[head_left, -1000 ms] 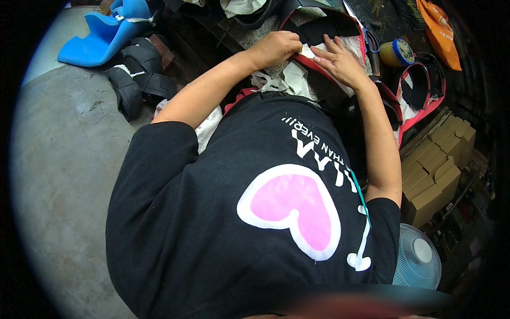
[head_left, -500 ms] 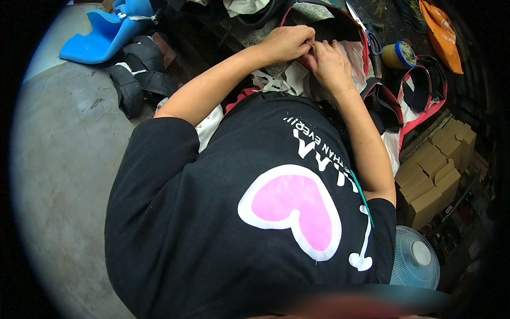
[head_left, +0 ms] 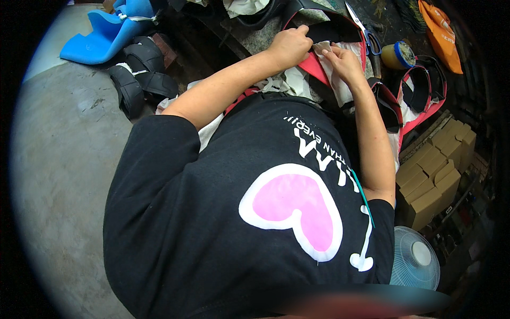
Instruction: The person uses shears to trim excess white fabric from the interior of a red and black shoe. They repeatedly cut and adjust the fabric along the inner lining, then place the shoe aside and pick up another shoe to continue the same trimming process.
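Note:
A curved red-and-black piece (head_left: 317, 67) with a black band (head_left: 337, 31) lies at the top of the view, in front of me. My left hand (head_left: 290, 48) is closed at its left edge, fingers pinched on the red-and-black piece. On the right side of it, my right hand (head_left: 342, 61) pinches a whitish sheet (head_left: 337, 87) between thumb and fingers. The sheet hangs down over the red face. What the left fingertips grip is partly hidden by the hand.
Scissors (head_left: 374, 43) with blue handles and an open-topped jar (head_left: 398, 55) lie right of my hands. Further right are similar red-and-black pieces (head_left: 417, 90), an orange bag (head_left: 442, 40) and cardboard boxes (head_left: 433, 170). Black straps (head_left: 143, 74) and blue foam sheet (head_left: 101, 40) sit left.
My hands, close together before, have come apart. The whitish sheet now stands out from the red face in my right hand, and more red surface shows.

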A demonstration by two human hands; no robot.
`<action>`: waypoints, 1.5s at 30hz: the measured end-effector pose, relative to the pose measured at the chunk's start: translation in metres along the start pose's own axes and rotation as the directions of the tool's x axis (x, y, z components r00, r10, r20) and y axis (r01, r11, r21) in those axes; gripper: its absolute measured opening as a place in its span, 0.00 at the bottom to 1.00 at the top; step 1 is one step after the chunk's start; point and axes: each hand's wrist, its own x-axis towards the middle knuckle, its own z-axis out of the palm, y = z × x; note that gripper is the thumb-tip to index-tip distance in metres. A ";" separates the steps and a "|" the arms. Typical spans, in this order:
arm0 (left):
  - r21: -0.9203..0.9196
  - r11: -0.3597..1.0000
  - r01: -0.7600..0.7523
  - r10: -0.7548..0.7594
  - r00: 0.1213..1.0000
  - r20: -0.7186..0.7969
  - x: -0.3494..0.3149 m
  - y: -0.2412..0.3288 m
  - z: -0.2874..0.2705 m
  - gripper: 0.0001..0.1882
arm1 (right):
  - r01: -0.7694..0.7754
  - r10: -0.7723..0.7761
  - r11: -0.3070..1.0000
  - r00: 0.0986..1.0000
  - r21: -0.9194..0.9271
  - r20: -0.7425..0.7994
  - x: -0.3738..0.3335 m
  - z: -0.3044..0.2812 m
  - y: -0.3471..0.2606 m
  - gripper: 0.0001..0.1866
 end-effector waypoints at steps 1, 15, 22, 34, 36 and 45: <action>0.012 1.000 -0.026 0.025 1.000 0.003 0.001 0.000 0.003 0.09 | -0.011 0.012 1.000 1.000 -0.016 0.025 0.001 0.000 0.000 0.20; -0.067 0.997 -0.049 0.041 0.992 -0.119 0.004 -0.007 0.014 0.05 | 0.043 -0.044 0.995 0.999 -0.094 -0.009 0.003 0.005 0.007 0.19; -0.152 0.980 0.130 -0.136 0.990 -0.028 0.018 -0.018 0.023 0.06 | 0.043 -0.042 0.999 0.999 -0.009 0.034 0.000 0.007 0.014 0.19; -0.085 0.996 -0.016 0.025 0.994 0.107 0.020 -0.019 0.017 0.06 | 0.079 -0.125 0.928 0.987 0.365 0.106 -0.019 -0.061 -0.002 0.17; -0.108 0.994 -0.025 0.033 0.997 0.070 0.021 -0.018 0.017 0.06 | -0.061 0.070 0.971 0.997 0.233 -0.031 -0.025 -0.083 0.015 0.17; -0.109 0.990 -0.090 0.104 0.985 0.137 0.025 -0.020 0.015 0.05 | -0.205 0.085 0.938 0.917 -0.278 -0.390 0.000 -0.089 0.066 0.13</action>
